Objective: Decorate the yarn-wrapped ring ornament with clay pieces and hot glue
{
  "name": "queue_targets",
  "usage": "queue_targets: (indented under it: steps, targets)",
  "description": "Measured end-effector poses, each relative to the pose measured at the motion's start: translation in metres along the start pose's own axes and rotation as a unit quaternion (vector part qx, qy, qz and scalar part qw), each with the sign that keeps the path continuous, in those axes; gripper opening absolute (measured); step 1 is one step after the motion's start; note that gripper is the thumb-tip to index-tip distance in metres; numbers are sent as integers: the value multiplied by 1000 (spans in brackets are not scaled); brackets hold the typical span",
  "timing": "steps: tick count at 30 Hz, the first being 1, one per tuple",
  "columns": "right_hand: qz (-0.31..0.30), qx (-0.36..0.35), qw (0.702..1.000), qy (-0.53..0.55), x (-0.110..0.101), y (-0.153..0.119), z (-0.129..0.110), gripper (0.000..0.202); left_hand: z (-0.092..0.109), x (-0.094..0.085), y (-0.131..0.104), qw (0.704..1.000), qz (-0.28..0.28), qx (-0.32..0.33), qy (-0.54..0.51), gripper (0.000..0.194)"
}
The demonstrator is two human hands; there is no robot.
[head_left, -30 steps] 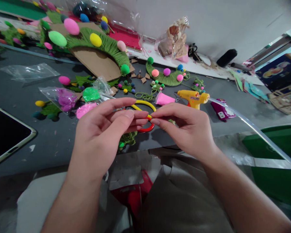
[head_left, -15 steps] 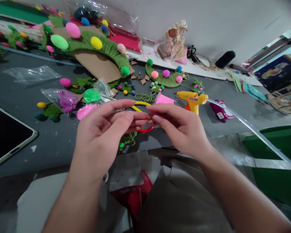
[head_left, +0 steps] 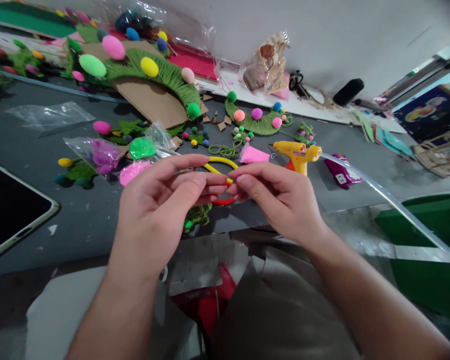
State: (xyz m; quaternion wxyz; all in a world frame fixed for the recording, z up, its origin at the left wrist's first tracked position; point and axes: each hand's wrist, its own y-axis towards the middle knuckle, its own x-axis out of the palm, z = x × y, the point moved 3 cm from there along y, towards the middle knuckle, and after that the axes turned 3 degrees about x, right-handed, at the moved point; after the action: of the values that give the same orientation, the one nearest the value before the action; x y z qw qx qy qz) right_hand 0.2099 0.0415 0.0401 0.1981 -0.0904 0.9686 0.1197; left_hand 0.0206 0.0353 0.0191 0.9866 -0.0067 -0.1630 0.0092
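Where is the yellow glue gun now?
In the head view, the yellow glue gun is right of centre, just beyond the right hand and left of the purple packet.

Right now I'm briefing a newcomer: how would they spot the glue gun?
Find the grey table, then the right hand above it. Just beyond that hand is the yellow glue gun; unlike the purple packet beside it, it has a long clear rod at its back.

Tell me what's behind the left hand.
Behind the left hand show parts of a yellow loop, a red loop, a green yarn bundle and a bright pink piece. The rest of these is covered; anything wholly behind it can't be seen.
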Motion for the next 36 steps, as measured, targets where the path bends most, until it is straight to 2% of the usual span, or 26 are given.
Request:
queue_targets:
  steps: [2, 5, 10, 15, 20, 23, 25, 30, 33, 36]
  targets:
    - [17, -8, 1000, -21, -1, 1, 0, 7, -1, -1, -1, 1000, -1, 7, -3, 13]
    - [36, -23, 998, -48, -2, 2, -1, 8, -1, -1, -1, 1000, -1, 0, -5, 14]
    - [-6, 3, 1000, -10, 1, 1, 1, 23, -2, -1, 1, 1000, -7, 15, -13, 13]
    - [3, -18, 999, -34, 0, 1, 0, 6, -5, -2, 2, 1000, -11, 24, -11, 14]
    - [-2, -25, 1000, -15, 2, -1, -3, 21, -4, -2, 2, 1000, 4, 29, 11, 13]
    - [-4, -17, 1000, -6, 2, 0, -2, 15, -5, -3, 1, 999, 6, 39, 24, 13]
    - [4, -35, 999, -12, 2, 2, -3, 10, -6, -3, 0, 999, 4, 46, 24, 14]
    - [44, -111, 992, -41, 0, 3, -5, 14, -8, 0, 1, 1000, -23, 5, -11, 14]
    - [45, -121, 991, -46, 0, 2, -4, 17, -8, 2, 2, 997, -57, -34, -48, 13]
    - [33, -122, 991, -37, 1, 1, -4, 18, -8, 3, 1, 995, -69, -48, -60, 13]
